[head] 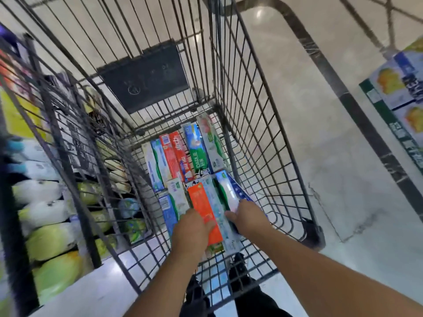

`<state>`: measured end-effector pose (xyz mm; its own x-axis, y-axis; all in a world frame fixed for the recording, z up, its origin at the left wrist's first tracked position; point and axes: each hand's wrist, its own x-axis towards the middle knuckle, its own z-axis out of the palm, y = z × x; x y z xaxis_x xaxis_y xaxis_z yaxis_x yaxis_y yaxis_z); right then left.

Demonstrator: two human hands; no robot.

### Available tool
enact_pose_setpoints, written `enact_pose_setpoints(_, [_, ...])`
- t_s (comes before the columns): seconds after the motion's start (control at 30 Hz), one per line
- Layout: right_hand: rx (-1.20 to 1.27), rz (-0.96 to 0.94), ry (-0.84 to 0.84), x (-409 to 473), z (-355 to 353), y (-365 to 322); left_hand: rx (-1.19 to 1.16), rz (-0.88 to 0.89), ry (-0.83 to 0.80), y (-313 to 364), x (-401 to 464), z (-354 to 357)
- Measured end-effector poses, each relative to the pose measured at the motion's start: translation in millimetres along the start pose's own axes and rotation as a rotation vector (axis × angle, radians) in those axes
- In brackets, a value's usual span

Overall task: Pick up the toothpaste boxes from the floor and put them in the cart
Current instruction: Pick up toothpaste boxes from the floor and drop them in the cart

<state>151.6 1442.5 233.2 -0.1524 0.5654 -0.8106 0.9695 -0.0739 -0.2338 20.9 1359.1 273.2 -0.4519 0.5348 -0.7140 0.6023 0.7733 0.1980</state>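
Left hand (191,227) presses flat on the orange box (204,209); right hand (248,217) seemingly grips the white box (226,191) near the cart's (263,133) right wall, which could slide off the uneven stack.

Down in the wire cart (258,143), the mesh bottom carries two rows of toothpaste boxes lying flat, side by side. The far row (183,154) runs pale blue, red, red, a green DARLIE box (197,149) and a pale green one against the right wall. The near row (201,207) shows a blue box, a white-green one, an orange box (203,209) in the middle and pale ones to its right. The cart stands on a glossy pale tiled floor (309,124).
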Motion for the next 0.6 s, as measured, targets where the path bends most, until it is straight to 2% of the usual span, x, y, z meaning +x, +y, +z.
enact_pose_setpoints(0.13, [0.022,-0.047,-0.016,-27.6,-26.5,-11.9,0.094,0.065,-0.07,-14.8,-19.0,-33.1])
enact_pose_setpoints(0.27, [0.013,-0.146,-0.016,-85.1,-68.3,-36.3,-0.005,0.162,-0.161,-19.5,-55.2,-96.5])
enact_pose_setpoints(0.33, [0.006,-0.189,-0.03,-110.6,-87.5,-49.6,0.025,0.204,-0.188,-17.5,-69.4,-127.6])
enact_pose_setpoints(0.43, [0.004,-0.268,0.058,-176.2,-131.4,-77.3,0.086,0.308,-0.137,-16.0,-109.7,-194.2])
enact_pose_setpoints(0.6, [-0.145,-0.397,0.261,-274.8,-192.9,-106.0,0.253,0.452,0.048,-12.3,-168.3,-280.5])
